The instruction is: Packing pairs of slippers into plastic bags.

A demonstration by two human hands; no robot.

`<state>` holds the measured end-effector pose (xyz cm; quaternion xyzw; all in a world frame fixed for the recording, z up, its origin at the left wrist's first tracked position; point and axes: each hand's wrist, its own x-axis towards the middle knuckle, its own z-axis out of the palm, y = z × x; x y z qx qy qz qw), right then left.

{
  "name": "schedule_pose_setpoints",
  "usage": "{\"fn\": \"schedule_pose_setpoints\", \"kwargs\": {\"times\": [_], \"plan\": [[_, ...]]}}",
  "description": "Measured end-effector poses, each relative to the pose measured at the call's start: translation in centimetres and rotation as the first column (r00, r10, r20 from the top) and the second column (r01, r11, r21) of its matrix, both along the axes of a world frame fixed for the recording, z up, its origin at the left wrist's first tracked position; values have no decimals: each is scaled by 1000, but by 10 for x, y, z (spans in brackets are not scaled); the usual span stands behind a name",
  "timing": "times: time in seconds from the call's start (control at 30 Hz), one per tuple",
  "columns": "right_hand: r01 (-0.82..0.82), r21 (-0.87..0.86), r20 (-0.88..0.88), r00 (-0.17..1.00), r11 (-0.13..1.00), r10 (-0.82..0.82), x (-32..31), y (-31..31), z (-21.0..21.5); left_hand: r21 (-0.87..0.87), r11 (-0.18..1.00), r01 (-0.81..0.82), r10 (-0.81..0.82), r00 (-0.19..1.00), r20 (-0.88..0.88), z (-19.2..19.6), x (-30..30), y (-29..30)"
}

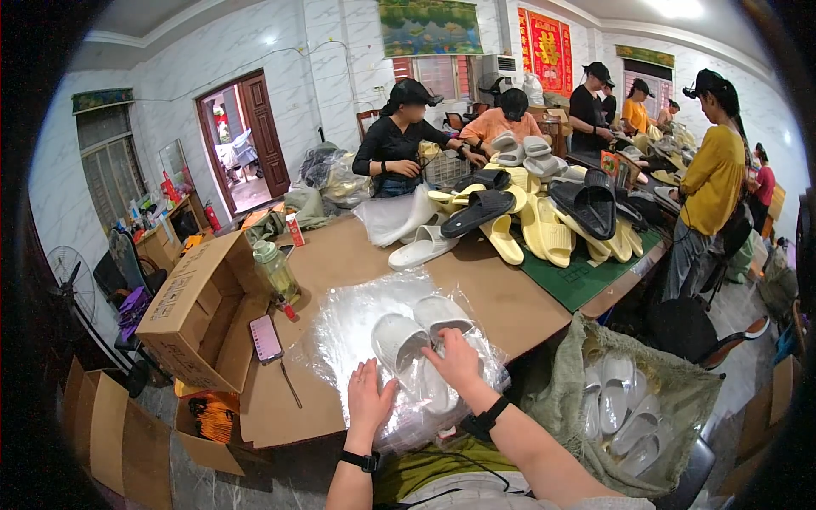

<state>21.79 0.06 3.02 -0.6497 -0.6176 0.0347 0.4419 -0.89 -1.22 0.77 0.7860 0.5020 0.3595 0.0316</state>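
Note:
A pair of white slide slippers [399,340] lies on a stack of clear plastic bags [340,319] at the table's near edge. My left hand [371,395] rests flat on the bags, just left of the slippers, fingers stretched out and holding nothing. Bent over the inner edges of the slippers, the fingers of my right hand [456,361] grip a white slipper [442,312]. Below them more white shows through clear film, partly hidden by that hand.
Left on the table are an open cardboard box [200,314], a pink phone [265,338] and a glass jar [276,270]. A slipper pile [544,221] stands at the far right. Beside me is a sack of bagged slippers [680,374]. Several people work beyond.

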Motion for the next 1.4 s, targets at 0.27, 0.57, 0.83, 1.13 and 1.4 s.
{"fn": "schedule_pose_setpoints", "kwargs": {"times": [0.27, 0.57, 0.83, 1.13, 1.4], "plan": [[5, -80, 161, 987, 997, 8, -1, 11, -7, -1, 1000, 15, -15, 1000, 8, 0, 0, 2], [42, -206, 251, 968, 978, 11, -7, 25, 2, 17, 1000, 0, 0, 1000, -12, -5, 0, 3], [46, -225, 220, 976, 973, 5, -8, 24, 1, -12, 1000, 0, 0, 1000, -12, -4, -1, 3], [12, -49, 152, 988, 999, -5, -6, 22, -10, -33, 999, 6, -6, 1000, 0, -1, 0, 1], [-12, -77, 104, 994, 997, 20, -4, 19, -7, -19, 1000, 2, -3, 1000, -9, -1, 0, 2]]}}
